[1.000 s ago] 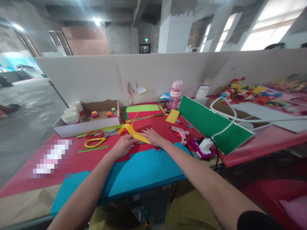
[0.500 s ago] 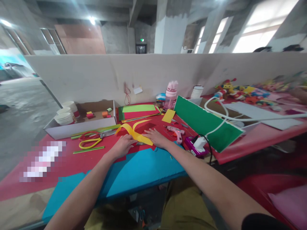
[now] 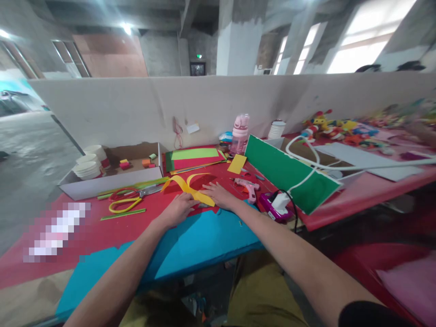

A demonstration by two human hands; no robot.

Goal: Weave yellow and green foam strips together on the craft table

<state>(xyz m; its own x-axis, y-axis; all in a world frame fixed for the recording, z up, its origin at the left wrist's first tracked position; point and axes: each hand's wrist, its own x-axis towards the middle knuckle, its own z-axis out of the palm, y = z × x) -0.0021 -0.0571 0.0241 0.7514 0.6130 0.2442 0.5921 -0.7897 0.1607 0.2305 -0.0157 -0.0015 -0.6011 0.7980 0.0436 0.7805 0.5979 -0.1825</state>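
Yellow paper strips curl up from the red table cover in front of me, crossing near their lower end. My left hand has its fingers bent and closed on the near edge of the yellow paper. Across from it, my right hand lies palm down with fingers stretched out, pressing on the right part of the same paper. Scissors with a yellow handle and a red handle lie left of my left hand. To the right of my right hand is a pink glue gun.
Blue sheet covers the table's near edge. A white box with paper cups stands left; a green board leans right, beside a purple power strip with cables. A pink bottle stands by the partition.
The whole view has shifted slightly. Both hands stay on the yellow paper, with hardly any visible movement.
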